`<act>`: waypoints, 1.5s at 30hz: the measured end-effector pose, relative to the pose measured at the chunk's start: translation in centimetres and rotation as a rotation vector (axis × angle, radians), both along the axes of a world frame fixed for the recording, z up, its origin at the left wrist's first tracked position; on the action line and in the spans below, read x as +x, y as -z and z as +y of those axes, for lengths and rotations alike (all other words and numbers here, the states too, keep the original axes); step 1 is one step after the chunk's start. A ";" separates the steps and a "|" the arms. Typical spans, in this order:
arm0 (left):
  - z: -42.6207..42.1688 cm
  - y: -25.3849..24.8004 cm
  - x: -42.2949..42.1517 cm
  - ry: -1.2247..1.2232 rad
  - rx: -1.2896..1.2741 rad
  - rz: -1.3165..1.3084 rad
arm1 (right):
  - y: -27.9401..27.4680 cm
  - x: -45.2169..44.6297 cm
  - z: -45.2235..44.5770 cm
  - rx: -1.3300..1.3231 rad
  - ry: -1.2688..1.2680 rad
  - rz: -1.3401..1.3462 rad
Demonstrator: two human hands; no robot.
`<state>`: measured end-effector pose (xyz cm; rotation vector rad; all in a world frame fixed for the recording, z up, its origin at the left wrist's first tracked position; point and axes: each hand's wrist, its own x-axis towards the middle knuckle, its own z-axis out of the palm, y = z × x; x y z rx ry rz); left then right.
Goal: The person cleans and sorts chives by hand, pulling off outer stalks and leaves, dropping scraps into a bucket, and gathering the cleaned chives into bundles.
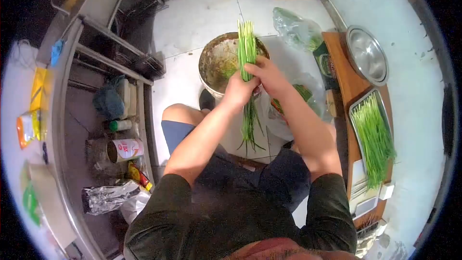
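A bundle of long green stalks [247, 48] is held upright in the middle of the view, pale ends up and loose leafy ends hanging down. My left hand [239, 89] wraps round its middle. Against it from the right, my right hand [267, 74] also closes on the stalks, with the thumb across them. Behind and below the bundle stands a round bucket [208, 74] with a dirty inner wall and some green scraps inside. More green stalks [373, 137] lie on a metal tray [355, 127] at the right.
A wooden board [339, 67] at the right carries the tray and a steel bowl [366, 55]. Plastic bags [293, 29] with greens lie on the tiled floor right of the bucket. A metal shelf [113, 62] with a tin [127, 149] and jars stands at the left.
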<state>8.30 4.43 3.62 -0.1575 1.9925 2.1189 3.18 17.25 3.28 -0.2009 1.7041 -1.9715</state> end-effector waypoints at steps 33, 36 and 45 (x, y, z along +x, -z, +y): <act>-6.2 5.1 -8.7 0.072 0.267 -0.074 | 4.4 0.2 -0.1 -0.139 0.357 -0.206; -6.9 5.6 -8.8 0.080 0.277 -0.063 | 5.6 -0.6 1.0 -0.050 0.369 -0.142; -6.7 7.0 -9.1 0.230 0.206 0.039 | 3.0 -0.6 0.7 0.095 0.313 -0.006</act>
